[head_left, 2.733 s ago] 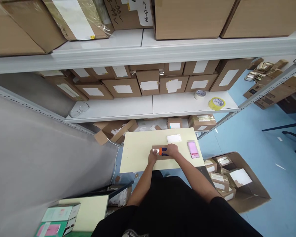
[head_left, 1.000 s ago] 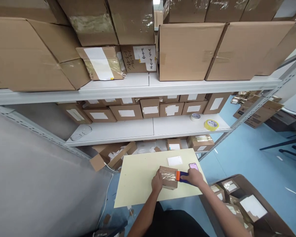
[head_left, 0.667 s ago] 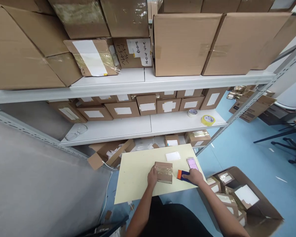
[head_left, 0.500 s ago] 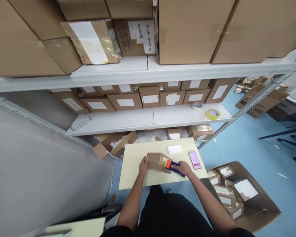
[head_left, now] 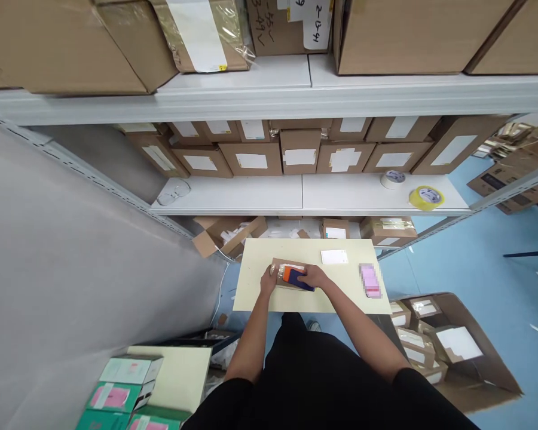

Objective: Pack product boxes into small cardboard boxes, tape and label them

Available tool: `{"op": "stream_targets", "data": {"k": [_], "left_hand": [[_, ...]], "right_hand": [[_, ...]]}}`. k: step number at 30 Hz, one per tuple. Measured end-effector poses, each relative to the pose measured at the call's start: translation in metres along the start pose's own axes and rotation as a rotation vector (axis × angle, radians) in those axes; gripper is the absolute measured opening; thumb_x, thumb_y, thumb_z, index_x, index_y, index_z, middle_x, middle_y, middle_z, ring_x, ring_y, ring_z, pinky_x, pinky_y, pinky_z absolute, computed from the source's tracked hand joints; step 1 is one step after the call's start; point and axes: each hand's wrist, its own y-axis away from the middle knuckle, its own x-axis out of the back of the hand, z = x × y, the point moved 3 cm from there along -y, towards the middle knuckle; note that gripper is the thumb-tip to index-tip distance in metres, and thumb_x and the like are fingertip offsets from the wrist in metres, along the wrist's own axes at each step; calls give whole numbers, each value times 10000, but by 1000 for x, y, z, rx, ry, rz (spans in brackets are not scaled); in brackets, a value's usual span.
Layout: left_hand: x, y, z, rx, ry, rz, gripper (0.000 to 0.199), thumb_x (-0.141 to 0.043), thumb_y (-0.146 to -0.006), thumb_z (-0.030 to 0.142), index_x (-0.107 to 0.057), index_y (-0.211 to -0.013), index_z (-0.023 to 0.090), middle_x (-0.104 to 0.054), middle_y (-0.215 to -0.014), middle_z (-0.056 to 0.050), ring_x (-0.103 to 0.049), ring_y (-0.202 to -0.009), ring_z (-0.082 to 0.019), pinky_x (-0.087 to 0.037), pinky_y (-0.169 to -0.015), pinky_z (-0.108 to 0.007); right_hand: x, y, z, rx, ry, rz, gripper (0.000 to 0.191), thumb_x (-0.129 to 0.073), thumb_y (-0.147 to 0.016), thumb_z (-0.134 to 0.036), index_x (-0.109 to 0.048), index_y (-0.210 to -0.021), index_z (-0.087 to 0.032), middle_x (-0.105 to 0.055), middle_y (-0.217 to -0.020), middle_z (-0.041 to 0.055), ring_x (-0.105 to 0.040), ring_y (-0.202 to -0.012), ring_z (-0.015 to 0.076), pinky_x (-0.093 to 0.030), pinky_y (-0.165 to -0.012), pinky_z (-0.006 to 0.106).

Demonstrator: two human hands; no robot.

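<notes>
On the upper shelf, a carton carries handwriting with "3-49" legible, and its white label starts "2-13"; print on the white roll and yellow roll is too small to read. Both forearms reach forward and converge over the desk. The left hand grips the left end of the small box, mid-desk. The right hand is closed around the blue dispenser, its orange end pointing left over the box. Bare desk runs left of the box to the edge; the card lies behind the right hand, the phone near the right edge, with the bin carton beyond it, lower down
</notes>
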Motion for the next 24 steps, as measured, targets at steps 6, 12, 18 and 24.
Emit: {"op": "stream_targets", "data": {"k": [6,12,18,24], "left_hand": [[-48,10,9,-27,-81,-95,539,-367,-1036,600,-606,-1380,260,-754,-1253,-90,-700,-1157,-265,-513,-957,-345],[-118,38,35,-41,-191,-187,598,-341,-1039,590,-562,-1434,199,-757,-1201,-162,-705,-1130,-324,-509,-943,-406],[-167,58,52,-121,-213,-248,648,-313,-1036,618,-567,-1429,171,-758,-1164,-189,-712,-1095,-345,-504,-935,-414],[-165,51,47,-113,-179,-274,625,-374,-1018,625,-577,-1410,183,-751,-1182,-185,-697,-1129,-354,-488,-981,-435]], "right_hand": [[10,18,41,-35,61,24,389,-677,-918,-529,-747,-1094,-189,-785,-1104,112,-724,-957,237,-439,-701,258],[19,61,113,-82,-3,98,424,-662,-911,-599,-758,-940,-187,-786,-948,97,-697,-839,213,-403,-667,254],[31,124,217,-228,-67,111,309,-658,-926,-469,-688,-807,-186,-744,-821,65,-668,-795,203,-386,-663,253],[50,176,290,-422,-198,146,253,-692,-870,-379,-614,-710,-199,-712,-741,50,-665,-752,204,-396,-641,259]]}}
